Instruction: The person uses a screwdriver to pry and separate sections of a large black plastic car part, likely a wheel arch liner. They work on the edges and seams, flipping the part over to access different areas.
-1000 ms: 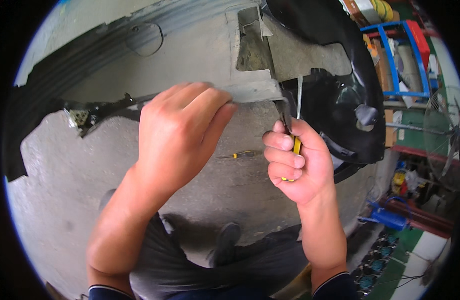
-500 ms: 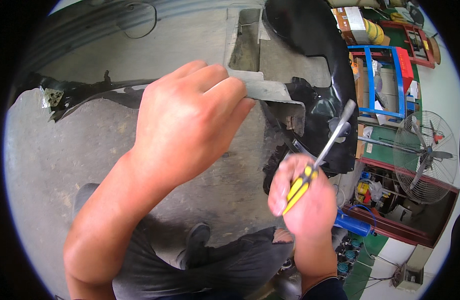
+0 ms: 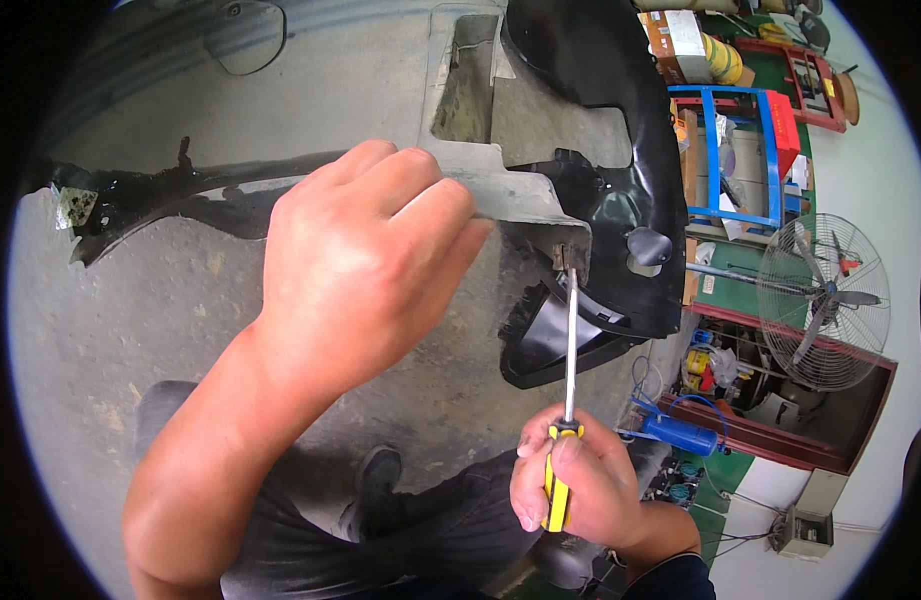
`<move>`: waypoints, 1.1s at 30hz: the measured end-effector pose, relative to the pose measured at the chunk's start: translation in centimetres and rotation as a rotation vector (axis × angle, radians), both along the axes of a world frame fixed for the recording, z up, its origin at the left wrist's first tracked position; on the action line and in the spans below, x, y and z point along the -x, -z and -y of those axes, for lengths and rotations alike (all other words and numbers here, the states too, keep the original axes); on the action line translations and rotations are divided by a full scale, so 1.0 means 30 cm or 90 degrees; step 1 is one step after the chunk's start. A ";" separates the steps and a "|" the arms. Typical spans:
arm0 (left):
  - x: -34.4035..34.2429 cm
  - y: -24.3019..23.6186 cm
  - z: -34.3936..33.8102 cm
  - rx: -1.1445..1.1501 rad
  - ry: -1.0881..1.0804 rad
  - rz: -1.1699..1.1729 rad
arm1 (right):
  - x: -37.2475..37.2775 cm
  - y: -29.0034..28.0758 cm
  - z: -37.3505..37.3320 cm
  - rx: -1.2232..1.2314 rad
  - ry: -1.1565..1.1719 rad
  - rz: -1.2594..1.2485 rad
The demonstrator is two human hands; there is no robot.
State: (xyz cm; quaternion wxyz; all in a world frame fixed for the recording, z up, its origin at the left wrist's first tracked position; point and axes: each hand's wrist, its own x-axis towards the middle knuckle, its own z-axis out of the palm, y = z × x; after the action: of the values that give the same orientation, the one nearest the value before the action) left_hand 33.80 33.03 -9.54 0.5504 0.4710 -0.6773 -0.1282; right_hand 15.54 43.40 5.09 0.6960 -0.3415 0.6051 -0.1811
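My left hand (image 3: 370,260) is closed over the lower edge of a large grey moulded panel (image 3: 340,75), left of its notched flange (image 3: 515,195). My right hand (image 3: 575,480) grips a yellow-and-black screwdriver (image 3: 570,340); the blade points away from me, its tip at a small slot or clip (image 3: 565,258) in the flange's bent corner. Glossy black plastic (image 3: 560,40) joins the panel along the right, and a dark torn strip (image 3: 140,205) runs leftward from under my left hand. The fingertips of my left hand are hidden.
Concrete floor (image 3: 110,360) lies below, with my dark-shod foot (image 3: 375,480) on it. At the right are a blue metal frame (image 3: 725,155), a caged fan (image 3: 820,300), cartons (image 3: 675,45), a blue cylinder (image 3: 680,435) and a wall-side metal box (image 3: 802,525) with cables.
My right hand has moved down, turning the screwdriver to point away from me, its tip now at the flange corner. My left hand keeps its grip, and the view has shifted.
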 end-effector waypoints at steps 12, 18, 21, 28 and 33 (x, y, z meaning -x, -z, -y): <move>0.006 0.007 -0.003 0.004 -0.002 -0.017 | -0.058 -0.016 0.039 -0.045 0.090 -0.063; 0.004 0.016 -0.011 0.008 0.020 -0.014 | -0.055 -0.067 0.056 -0.167 0.198 0.070; 0.005 0.024 -0.018 0.022 0.041 -0.014 | -0.061 -0.104 0.122 -0.254 0.217 0.026; -0.014 0.037 0.002 0.016 0.050 -0.014 | -0.067 -0.112 0.192 -0.274 0.070 -0.146; -0.034 0.025 0.005 0.006 0.040 -0.032 | -0.026 -0.103 0.171 -0.211 0.044 -0.144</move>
State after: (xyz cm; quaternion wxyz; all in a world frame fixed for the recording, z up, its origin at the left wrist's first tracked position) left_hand 34.81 32.89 -10.31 0.5655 0.4431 -0.6783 -0.1540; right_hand 16.30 38.27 8.18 0.6634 -0.2199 0.7125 -0.0633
